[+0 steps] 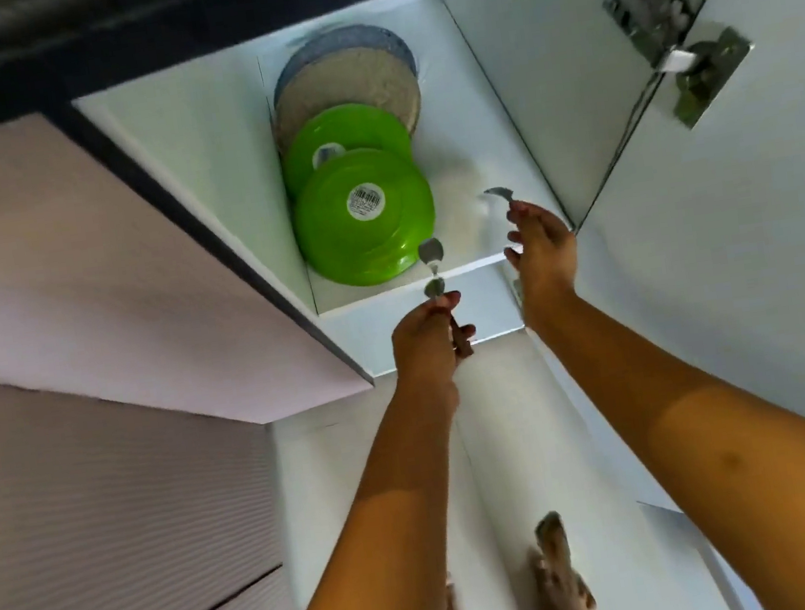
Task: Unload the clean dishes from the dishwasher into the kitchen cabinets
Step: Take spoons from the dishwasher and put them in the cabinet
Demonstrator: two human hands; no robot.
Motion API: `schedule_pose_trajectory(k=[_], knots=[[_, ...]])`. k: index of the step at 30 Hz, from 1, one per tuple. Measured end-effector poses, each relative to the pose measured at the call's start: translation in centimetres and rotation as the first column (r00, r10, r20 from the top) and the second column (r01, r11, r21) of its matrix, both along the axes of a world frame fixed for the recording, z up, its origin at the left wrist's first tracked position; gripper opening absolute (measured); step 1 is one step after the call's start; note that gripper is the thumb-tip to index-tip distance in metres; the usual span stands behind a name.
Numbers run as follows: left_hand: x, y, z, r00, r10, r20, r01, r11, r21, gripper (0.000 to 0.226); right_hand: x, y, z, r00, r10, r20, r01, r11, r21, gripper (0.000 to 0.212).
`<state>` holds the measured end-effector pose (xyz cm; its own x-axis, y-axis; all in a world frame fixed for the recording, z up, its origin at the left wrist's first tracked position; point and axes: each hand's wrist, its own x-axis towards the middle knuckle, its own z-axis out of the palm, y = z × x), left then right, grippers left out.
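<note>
The left hand (pixel 428 337) pinched spoons (pixel 432 270); the right hand (pixel 538 246) pinched one spoon (pixel 501 195) above its fingers. Best lift slowly, grip tight.

2 bare forearms, no sleeves; left hand (pixel 428 337), right hand (pixel 539 251).

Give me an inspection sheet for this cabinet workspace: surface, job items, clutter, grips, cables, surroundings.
Surface: white cabinet shelf, seen from below, inside an open wall cupboard.
Job's things: two green round plastic plates with barcode stickers, a beige speckled plate behind them; metal spoons in the left hand; a blurred metal utensil in the right hand.
Clutter: nothing seen.
Grips: left hand closed on the spoons; right hand pinching the utensil, other fingers spread.
Cables: nothing seen.
Surroundings: open cabinet door with a metal hinge at right; closed pale cabinet door at left.
</note>
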<state>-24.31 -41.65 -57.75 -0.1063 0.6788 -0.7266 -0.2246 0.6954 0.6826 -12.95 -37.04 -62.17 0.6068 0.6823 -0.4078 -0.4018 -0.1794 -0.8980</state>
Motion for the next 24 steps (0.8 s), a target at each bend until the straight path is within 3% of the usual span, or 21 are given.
schedule_pose_trajectory(k=[2,4,7,9,11,14,16,20,22,24], knots=[[0.6,1.2,-0.6,0.997,-0.074,-0.006,0.074,0.997,-0.001,0.017,1.1,0.8,-1.1,0.989,0.068,0.128,-0.064,0.997,-0.041,0.022],[1.0,2.6,-1.4,0.997,-0.081,0.008,0.081,0.997,-0.008,0.017,1.9,1.7,-1.8,0.904,0.245,0.349,-0.194,0.965,-0.175,0.031],[1.3,4.0,-1.3,0.992,-0.123,0.006,0.123,0.992,0.004,0.023,2.6,3.3,-2.2,0.619,0.521,0.587,-0.291,0.847,-0.445,0.042],[1.4,4.7,-1.1,0.984,-0.178,0.004,0.178,0.984,0.006,0.027,3.0,4.5,-2.4,0.457,0.602,0.655,-0.287,0.796,-0.532,0.04],[1.5,5.4,-1.1,0.977,-0.215,-0.012,0.215,0.977,0.014,0.028,3.1,5.5,-2.5,0.354,0.662,0.66,-0.262,0.748,-0.61,0.043],[1.7,6.7,-1.2,0.974,-0.224,-0.027,0.225,0.974,0.035,0.026,3.6,6.9,-2.9,0.368,0.695,0.618,-0.223,0.711,-0.667,0.057],[1.8,7.1,-1.6,0.971,-0.237,-0.044,0.239,0.97,0.048,0.025,4.0,7.3,-3.3,0.319,0.71,0.628,-0.259,0.702,-0.663,0.06],[2.3,7.4,-2.0,0.966,-0.253,-0.059,0.255,0.966,0.041,0.018,5.1,7.3,-3.4,0.219,0.672,0.707,-0.271,0.738,-0.618,0.038],[2.5,7.4,-2.0,0.964,-0.263,-0.043,0.264,0.964,0.035,0.02,5.6,7.1,-3.8,0.313,0.618,0.721,-0.22,0.786,-0.578,0.027],[2.7,7.3,-2.0,0.961,-0.273,-0.033,0.274,0.961,0.034,0.018,5.8,6.8,-4.0,0.358,0.596,0.719,-0.191,0.8,-0.569,0.031]])
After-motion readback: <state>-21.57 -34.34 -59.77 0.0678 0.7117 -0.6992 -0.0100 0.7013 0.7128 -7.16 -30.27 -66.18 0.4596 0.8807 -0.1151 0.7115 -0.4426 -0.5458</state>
